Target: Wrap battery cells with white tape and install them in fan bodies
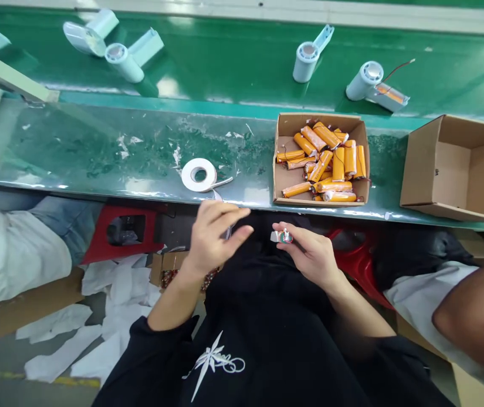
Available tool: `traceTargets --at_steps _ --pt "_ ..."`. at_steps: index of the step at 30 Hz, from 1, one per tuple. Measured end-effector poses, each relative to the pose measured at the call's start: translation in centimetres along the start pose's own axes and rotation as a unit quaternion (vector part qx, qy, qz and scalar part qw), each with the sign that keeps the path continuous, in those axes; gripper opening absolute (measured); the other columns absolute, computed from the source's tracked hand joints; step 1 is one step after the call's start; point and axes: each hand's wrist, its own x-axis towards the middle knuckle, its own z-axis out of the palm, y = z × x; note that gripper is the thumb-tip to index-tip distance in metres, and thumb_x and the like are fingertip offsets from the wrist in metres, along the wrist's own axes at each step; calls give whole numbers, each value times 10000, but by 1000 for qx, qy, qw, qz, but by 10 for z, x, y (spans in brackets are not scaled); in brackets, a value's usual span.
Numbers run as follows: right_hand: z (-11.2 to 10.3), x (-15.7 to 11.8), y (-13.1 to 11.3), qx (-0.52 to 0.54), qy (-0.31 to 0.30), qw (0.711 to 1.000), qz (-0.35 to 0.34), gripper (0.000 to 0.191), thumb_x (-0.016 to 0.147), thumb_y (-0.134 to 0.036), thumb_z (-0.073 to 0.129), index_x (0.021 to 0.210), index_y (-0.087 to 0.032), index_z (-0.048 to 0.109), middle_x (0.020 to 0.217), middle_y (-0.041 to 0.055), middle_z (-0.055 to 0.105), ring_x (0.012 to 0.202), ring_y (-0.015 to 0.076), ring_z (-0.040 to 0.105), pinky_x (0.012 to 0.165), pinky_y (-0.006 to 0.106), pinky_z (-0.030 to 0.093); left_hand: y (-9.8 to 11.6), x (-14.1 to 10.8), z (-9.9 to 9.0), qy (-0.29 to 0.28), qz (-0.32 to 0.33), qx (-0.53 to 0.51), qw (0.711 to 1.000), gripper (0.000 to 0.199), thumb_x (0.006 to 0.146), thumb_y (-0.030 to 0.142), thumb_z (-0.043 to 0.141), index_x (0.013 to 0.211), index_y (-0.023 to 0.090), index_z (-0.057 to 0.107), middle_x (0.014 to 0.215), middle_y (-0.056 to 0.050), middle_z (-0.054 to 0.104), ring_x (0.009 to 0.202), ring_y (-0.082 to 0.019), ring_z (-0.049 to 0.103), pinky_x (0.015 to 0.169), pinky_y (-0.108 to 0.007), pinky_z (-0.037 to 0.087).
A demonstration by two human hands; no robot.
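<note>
My right hand (309,249) pinches a small battery (285,238), seen end-on, with a green round board and a white connector at its end. A short whitish tab (274,236) sticks out from its left side. My left hand (214,234) is raised to the left of the battery, thumb and fingers apart with a gap between them. A thin pale strip shows behind its fingers; whether it touches them I cannot make out. Just beyond that hand, a roll of white tape (188,175) lies flat on the bench with its loose end pointing right.
A cardboard box of orange-wrapped batteries (279,186) stands at the bench edge, with another open cardboard box (419,164) to its right. Light-blue housings (305,65) sit on the green surface behind. People sit on both sides; white paper scraps (118,305) litter the floor.
</note>
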Motion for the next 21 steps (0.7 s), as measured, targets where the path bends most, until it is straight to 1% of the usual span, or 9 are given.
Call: traceTargets --at_steps 2,4,6,8,10,12,15,19,21 --pt "2 3 1 -21 1 999 -42 394 996 -191 693 1368 -320 712 1264 10 782 1105 222 784 1029 357 657 25 -1 7 -22 5 -51 998 295 998 436 715 1200 227 761 960 -49 712 912 -200 646 862 -385 564" --pt "3 6 3 -41 -3 997 -62 395 1005 -167 663 1372 -306 710 1263 22 782 1120 224 779 1039 363 654 34 -1 14 -33 9 -94 995 320 999 434 716 1233 219 754 910 -38 686 853 -179 614 806 -354 539" --pt "4 7 5 -55 -17 996 -69 384 1014 -160 631 1365 -291 714 1261 35 783 1141 233 771 1050 384 653 35 0 19 -43 15 -120 992 330 990 408 736 1261 220 745 889 -25 668 822 -165 596 792 -345 519" --pt "5 7 7 -66 -38 994 -78 374 1026 -155 588 1355 -278 716 1270 41 779 1184 235 754 1070 395 644 33 0 21 -57 24 -121 991 332 983 398 747 1267 225 743 878 -18 658 803 -157 589 792 -347 509" --pt "6 7 8 -82 -56 991 -91 377 1038 -149 551 1358 -267 711 1294 42 769 1232 228 731 1096 390 630 33 1 21 -67 32 -104 992 279 984 381 746 1219 232 761 871 -17 653 792 -155 581 787 -349 501" --pt "6 7 10 -101 -67 987 -106 399 1043 -136 537 1389 -260 690 1316 41 760 1262 221 714 1112 382 620 34 1 17 -75 36 -89 993 173 982 329 745 1116 227 785 861 -21 651 792 -157 566 782 -348 491" --pt "6 7 13 -117 -64 983 -129 458 1031 -103 559 1460 -244 634 1331 52 753 1268 222 711 1112 374 617 33 2 9 -100 34 -79 991 76 980 266 735 979 214 790 860 -27 655 801 -160 550 794 -352 480" --pt "7 7 17 -139 -47 978 -148 532 1010 -69 601 1514 -238 577 1335 66 752 1262 226 714 1111 364 613 28 1 1 -162 31 -72 984 78 990 280 730 975 217 773 899 -34 672 831 -172 549 825 -368 473" --pt "8 8 17 -148 -45 975 -158 540 1002 -57 615 1516 -215 569 1318 85 759 1250 232 721 1105 361 615 27 0 1 -161 26 -80 983 55 997 252 718 978 212 752 906 -36 665 838 -172 541 822 -361 472"
